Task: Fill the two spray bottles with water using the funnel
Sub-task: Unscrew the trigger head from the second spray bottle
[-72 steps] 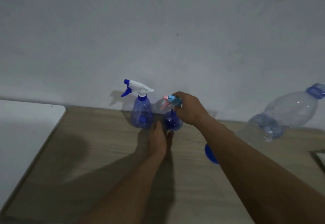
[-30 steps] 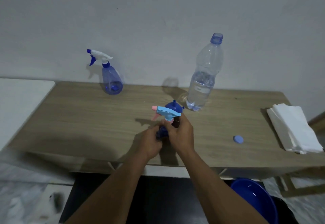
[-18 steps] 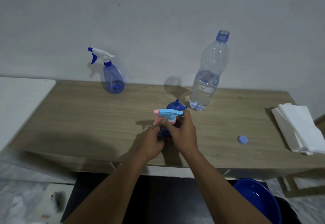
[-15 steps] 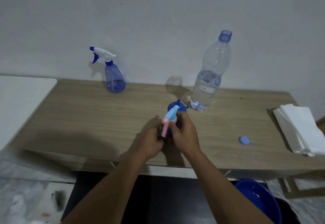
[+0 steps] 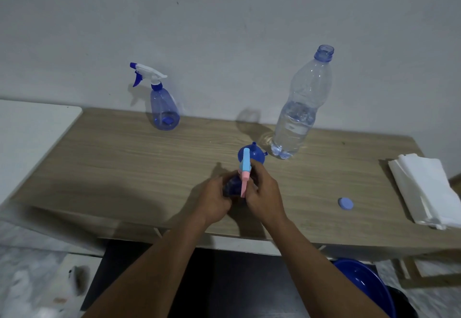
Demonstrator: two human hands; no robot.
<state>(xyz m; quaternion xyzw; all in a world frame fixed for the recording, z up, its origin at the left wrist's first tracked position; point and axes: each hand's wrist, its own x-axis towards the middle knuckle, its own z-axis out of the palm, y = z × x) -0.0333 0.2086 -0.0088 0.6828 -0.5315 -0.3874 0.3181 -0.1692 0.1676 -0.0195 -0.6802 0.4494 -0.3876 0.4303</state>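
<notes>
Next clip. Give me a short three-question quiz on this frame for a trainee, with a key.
1. True or false: the water bottle has its cap screwed on.
2. What do the left hand and right hand grip together? A. the white-headed spray bottle B. the spray bottle with the pink-and-blue head C. the water bottle
3. Fill in: the blue ___ stands wide end down on the table, just behind the hands.
Key: 1. False: its mouth is open and the blue cap lies on the table. 2. B; the white-headed spray bottle stands untouched by the wall. 3. funnel.
</notes>
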